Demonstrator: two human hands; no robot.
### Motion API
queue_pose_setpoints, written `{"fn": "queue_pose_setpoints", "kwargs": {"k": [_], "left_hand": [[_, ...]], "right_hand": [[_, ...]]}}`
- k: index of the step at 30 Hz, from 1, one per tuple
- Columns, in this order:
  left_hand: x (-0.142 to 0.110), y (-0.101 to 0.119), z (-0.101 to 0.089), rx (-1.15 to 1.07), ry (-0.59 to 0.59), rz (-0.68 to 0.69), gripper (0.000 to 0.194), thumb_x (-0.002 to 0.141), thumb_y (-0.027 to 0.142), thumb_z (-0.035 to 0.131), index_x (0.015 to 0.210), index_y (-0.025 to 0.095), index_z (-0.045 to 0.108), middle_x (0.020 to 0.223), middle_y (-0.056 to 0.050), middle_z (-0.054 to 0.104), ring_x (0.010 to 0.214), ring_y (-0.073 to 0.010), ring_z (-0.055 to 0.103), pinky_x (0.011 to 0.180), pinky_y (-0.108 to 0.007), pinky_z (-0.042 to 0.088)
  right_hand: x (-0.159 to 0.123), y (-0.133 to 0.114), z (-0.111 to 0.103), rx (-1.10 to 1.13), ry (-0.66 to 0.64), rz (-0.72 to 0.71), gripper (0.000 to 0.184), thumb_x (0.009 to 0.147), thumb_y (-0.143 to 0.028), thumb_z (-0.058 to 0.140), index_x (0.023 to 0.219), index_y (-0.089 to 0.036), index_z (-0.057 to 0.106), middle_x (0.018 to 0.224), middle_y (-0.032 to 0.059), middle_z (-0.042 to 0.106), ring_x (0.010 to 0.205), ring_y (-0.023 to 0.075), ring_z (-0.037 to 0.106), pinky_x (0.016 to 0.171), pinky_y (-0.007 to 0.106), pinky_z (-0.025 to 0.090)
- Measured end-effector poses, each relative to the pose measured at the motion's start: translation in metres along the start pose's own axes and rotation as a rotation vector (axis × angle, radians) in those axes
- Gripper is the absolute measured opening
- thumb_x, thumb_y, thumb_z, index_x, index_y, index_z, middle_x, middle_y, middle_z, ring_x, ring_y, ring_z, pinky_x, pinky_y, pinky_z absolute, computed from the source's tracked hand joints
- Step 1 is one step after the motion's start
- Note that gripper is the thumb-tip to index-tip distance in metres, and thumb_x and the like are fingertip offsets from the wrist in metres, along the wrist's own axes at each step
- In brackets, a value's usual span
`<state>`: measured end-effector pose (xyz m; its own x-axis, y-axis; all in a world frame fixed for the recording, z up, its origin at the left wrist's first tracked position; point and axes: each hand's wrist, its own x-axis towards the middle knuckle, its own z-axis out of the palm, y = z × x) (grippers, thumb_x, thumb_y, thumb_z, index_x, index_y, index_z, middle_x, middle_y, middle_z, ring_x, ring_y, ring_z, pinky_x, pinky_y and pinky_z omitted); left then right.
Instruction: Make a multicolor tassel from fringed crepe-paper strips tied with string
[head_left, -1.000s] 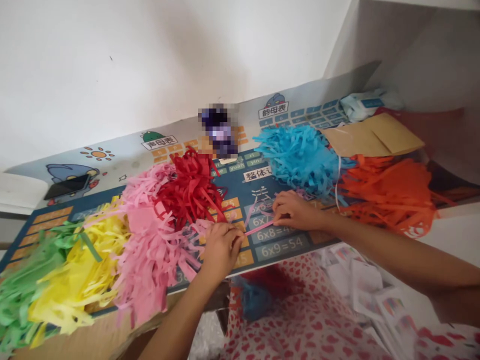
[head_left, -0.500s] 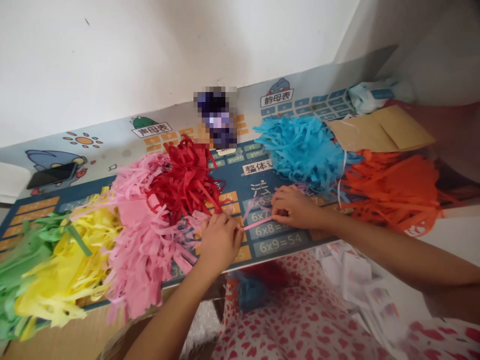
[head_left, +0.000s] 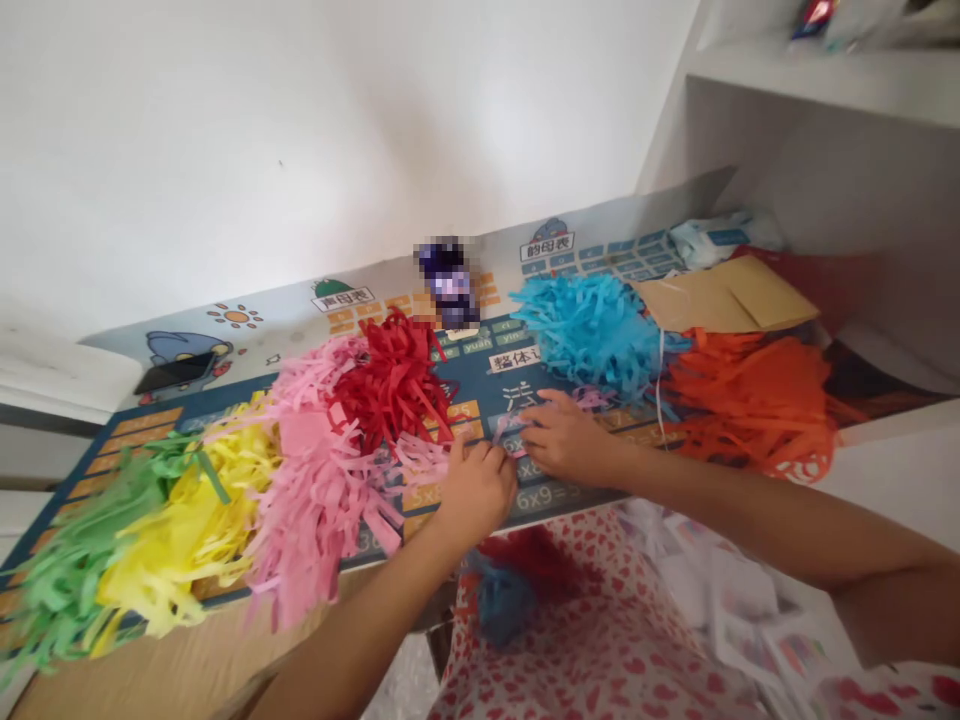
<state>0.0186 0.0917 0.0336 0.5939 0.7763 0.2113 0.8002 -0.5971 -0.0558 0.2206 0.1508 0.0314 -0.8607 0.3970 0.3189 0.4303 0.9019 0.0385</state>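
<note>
My left hand point(head_left: 480, 487) and my right hand point(head_left: 564, 440) rest close together on the printed desk mat point(head_left: 487, 372), near its front edge. Both have their fingers pinched on a thin pink paper strip point(head_left: 517, 441), of which only a short bit shows between them. A pile of pink paper strips point(head_left: 322, 480) lies just left of my left hand, with a red pile point(head_left: 390, 380) behind it. A blue pile point(head_left: 592, 325) sits just beyond my right hand.
Yellow point(head_left: 187, 510) and green point(head_left: 82, 540) strip piles lie at the far left and an orange pile point(head_left: 750, 400) at the right. Behind stand a blurred bottle point(head_left: 450, 285), a brown envelope point(head_left: 720, 300), a white packet point(head_left: 712, 238) and a phone point(head_left: 176, 372). A shelf unit rises at right.
My hands have drawn together, so the pink strip stretched between them is now mostly hidden. The view has tilted upward, showing the shelf.
</note>
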Motion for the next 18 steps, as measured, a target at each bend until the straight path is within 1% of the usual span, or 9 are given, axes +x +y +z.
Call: {"fn": "queue_pose_setpoints", "kwargs": {"k": [2, 4, 6, 8, 11, 13, 15, 16, 18], "left_hand": [[0.004, 0.001, 0.001, 0.014, 0.035, 0.001, 0.024, 0.095, 0.026, 0.048, 0.083, 0.017, 0.067, 0.079, -0.006, 0.066, 0.081, -0.0215, 0.058, 0.098, -0.050, 0.032], [0.007, 0.000, 0.003, 0.023, 0.051, 0.012, 0.025, 0.095, 0.025, 0.048, 0.080, 0.017, 0.066, 0.076, -0.005, 0.065, 0.079, -0.0211, 0.058, 0.096, -0.047, 0.034], [0.009, -0.002, 0.006, 0.028, 0.058, 0.026, 0.020, 0.094, 0.021, 0.051, 0.080, 0.017, 0.065, 0.076, -0.005, 0.065, 0.078, -0.0210, 0.058, 0.094, -0.044, 0.036], [0.008, -0.005, 0.010, 0.040, 0.063, 0.030, 0.016, 0.092, 0.018, 0.052, 0.081, 0.017, 0.064, 0.077, -0.005, 0.065, 0.079, -0.0210, 0.058, 0.093, -0.044, 0.036], [0.006, -0.007, 0.008, 0.059, 0.095, 0.033, 0.016, 0.092, 0.017, 0.052, 0.081, 0.017, 0.064, 0.076, -0.005, 0.065, 0.077, -0.0206, 0.060, 0.090, -0.043, 0.039], [0.002, -0.008, -0.002, 0.045, 0.145, 0.093, 0.017, 0.093, 0.018, 0.052, 0.081, 0.018, 0.064, 0.075, -0.004, 0.066, 0.076, -0.0188, 0.060, 0.089, -0.041, 0.041], [-0.003, -0.008, -0.020, 0.011, 0.212, 0.176, 0.016, 0.094, 0.019, 0.051, 0.083, 0.018, 0.064, 0.077, -0.003, 0.068, 0.077, -0.0167, 0.061, 0.091, -0.039, 0.041], [-0.006, -0.007, -0.031, -0.007, 0.254, 0.205, 0.015, 0.094, 0.019, 0.051, 0.087, 0.018, 0.065, 0.080, -0.002, 0.069, 0.079, -0.0160, 0.062, 0.094, -0.039, 0.040], [-0.012, -0.005, -0.053, -0.030, 0.341, 0.239, 0.013, 0.095, 0.019, 0.051, 0.093, 0.018, 0.064, 0.087, -0.002, 0.072, 0.084, -0.0152, 0.063, 0.098, -0.039, 0.037]], "right_hand": [[0.002, -0.001, 0.002, -0.039, 0.014, -0.039, 0.030, 0.096, -0.015, 0.043, 0.078, -0.020, 0.067, 0.084, 0.0027, 0.067, 0.107, 0.0226, 0.052, 0.110, 0.052, 0.024], [0.004, -0.001, 0.004, -0.056, 0.021, -0.045, 0.033, 0.097, -0.016, 0.041, 0.076, -0.021, 0.067, 0.082, 0.0027, 0.066, 0.104, 0.0223, 0.053, 0.109, 0.052, 0.026], [0.006, 0.000, 0.008, -0.057, 0.023, -0.010, 0.033, 0.096, -0.018, 0.042, 0.074, -0.022, 0.065, 0.081, 0.0024, 0.066, 0.101, 0.0218, 0.053, 0.107, 0.052, 0.026], [0.007, -0.002, 0.010, -0.053, 0.018, 0.034, 0.027, 0.093, -0.019, 0.047, 0.074, -0.021, 0.065, 0.083, 0.0025, 0.067, 0.098, 0.0216, 0.053, 0.105, 0.052, 0.027], [0.007, -0.013, 0.005, -0.022, 0.030, 0.115, 0.019, 0.089, -0.018, 0.052, 0.076, -0.020, 0.065, 0.083, 0.0031, 0.067, 0.095, 0.0216, 0.053, 0.102, 0.052, 0.028], [0.006, -0.025, -0.009, 0.053, 0.047, 0.198, 0.019, 0.090, -0.018, 0.053, 0.075, -0.020, 0.065, 0.082, 0.0039, 0.068, 0.096, 0.0220, 0.053, 0.099, 0.050, 0.029], [0.006, -0.036, -0.028, 0.201, 0.063, 0.311, 0.019, 0.091, -0.023, 0.053, 0.080, -0.020, 0.067, 0.087, 0.0044, 0.070, 0.096, 0.0223, 0.054, 0.093, 0.046, 0.033], [0.007, -0.040, -0.039, 0.320, 0.052, 0.351, 0.019, 0.091, -0.026, 0.052, 0.081, -0.020, 0.067, 0.088, 0.0043, 0.070, 0.094, 0.0217, 0.055, 0.090, 0.043, 0.036], [0.009, -0.044, -0.056, 0.673, -0.034, 0.406, 0.023, 0.091, -0.032, 0.052, 0.081, -0.019, 0.068, 0.085, 0.0034, 0.070, 0.085, 0.0188, 0.056, 0.079, 0.035, 0.040]]}}
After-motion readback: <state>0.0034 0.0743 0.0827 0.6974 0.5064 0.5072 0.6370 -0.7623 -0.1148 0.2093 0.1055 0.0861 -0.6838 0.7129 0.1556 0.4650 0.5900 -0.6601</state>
